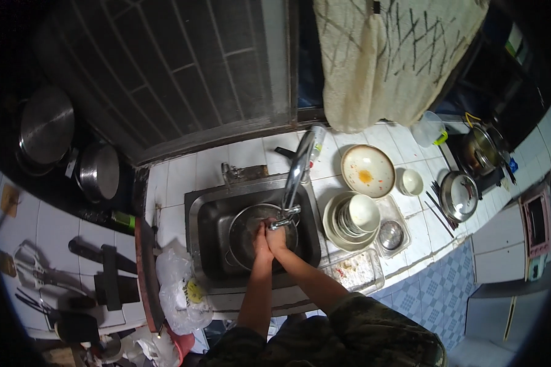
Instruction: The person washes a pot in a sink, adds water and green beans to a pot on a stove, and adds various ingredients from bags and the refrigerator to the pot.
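My left hand [261,243] and my right hand [275,236] are close together, touching, below the spout of the chrome faucet [297,172]. Both are over a round metal pan or basin [238,220] that stands in the stainless steel sink [211,206]. The fingers are partly hidden by the faucet's end, so whether they hold anything cannot be told. Right of the sink, stacked bowls [363,213] rest on larger dishes. Behind them lies a soiled plate [368,170] with orange food residue.
A small bowl [411,182], a food-stained tray [356,270], chopsticks [439,215] and a lidded pan [459,196] are on the tiled counter to the right. A plastic bag [179,293] hangs left of the sink. Two metal pots stand at far left.
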`<action>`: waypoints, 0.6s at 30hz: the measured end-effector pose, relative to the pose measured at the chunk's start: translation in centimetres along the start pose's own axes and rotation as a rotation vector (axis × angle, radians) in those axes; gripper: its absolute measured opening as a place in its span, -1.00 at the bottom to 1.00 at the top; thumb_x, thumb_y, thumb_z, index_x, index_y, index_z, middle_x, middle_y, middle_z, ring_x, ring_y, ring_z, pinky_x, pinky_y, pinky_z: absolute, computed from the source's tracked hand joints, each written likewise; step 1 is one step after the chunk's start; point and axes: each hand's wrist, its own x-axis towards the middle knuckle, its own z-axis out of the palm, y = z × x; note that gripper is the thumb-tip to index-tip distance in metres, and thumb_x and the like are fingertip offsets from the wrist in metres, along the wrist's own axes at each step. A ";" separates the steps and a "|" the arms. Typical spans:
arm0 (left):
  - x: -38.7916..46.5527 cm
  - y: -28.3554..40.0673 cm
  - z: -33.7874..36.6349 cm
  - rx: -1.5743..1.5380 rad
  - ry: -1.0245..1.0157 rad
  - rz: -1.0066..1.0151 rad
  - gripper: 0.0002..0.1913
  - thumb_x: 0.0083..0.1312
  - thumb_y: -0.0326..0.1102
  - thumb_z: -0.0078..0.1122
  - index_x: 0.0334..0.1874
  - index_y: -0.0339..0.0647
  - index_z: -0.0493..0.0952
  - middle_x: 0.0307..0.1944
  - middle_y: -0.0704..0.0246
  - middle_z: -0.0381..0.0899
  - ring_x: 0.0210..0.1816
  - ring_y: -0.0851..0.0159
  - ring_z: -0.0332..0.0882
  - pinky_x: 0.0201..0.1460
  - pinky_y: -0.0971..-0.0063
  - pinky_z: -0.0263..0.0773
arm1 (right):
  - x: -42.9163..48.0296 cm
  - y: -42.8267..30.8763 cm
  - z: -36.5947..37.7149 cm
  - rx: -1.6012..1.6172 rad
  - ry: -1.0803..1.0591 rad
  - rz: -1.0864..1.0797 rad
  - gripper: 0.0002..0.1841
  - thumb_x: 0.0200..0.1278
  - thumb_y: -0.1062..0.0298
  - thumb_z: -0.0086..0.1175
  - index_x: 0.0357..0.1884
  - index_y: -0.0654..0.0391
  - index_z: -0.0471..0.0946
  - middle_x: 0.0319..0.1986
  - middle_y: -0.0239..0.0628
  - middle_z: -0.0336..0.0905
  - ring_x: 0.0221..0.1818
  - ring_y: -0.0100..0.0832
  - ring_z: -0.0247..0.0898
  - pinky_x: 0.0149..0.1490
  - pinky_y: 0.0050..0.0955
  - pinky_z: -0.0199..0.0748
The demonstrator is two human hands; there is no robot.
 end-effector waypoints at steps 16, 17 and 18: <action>1.5 0.9 -1.2 -0.144 -0.253 -0.269 -0.74 0.17 -0.03 0.07 -0.41 -0.08 0.42 -0.58 0.55 0.36 -0.70 0.58 0.20 -0.78 0.73 0.06 | 0.5 -2.0 -3.0 0.452 -0.147 0.521 -0.64 0.13 0.07 -0.03 -0.27 0.20 0.51 -0.53 -0.28 0.52 -0.56 -0.36 0.44 -0.35 -0.49 0.41; 0.7 1.4 -1.1 -0.157 -0.291 -0.312 -0.75 0.18 -0.02 0.05 -0.44 -0.04 0.42 -0.62 0.58 0.31 -0.75 0.62 0.10 -0.82 0.77 -0.05 | 1.6 2.3 -2.2 0.208 -0.050 0.318 -0.62 0.09 0.06 -0.03 -0.25 0.21 0.49 -0.50 -0.15 0.52 -0.42 -0.17 0.48 -0.21 -0.32 0.43; 0.1 2.0 -1.9 -0.134 -0.265 -0.304 -0.75 0.19 -0.01 0.03 -0.43 -0.01 0.42 -0.63 0.57 0.29 -0.74 0.61 0.10 -0.79 0.79 -0.04 | 1.0 2.9 -2.6 -0.015 -0.071 0.273 -0.62 0.05 0.08 -0.03 -0.24 0.20 0.48 -0.41 -0.11 0.50 -0.31 -0.10 0.45 -0.13 -0.28 0.39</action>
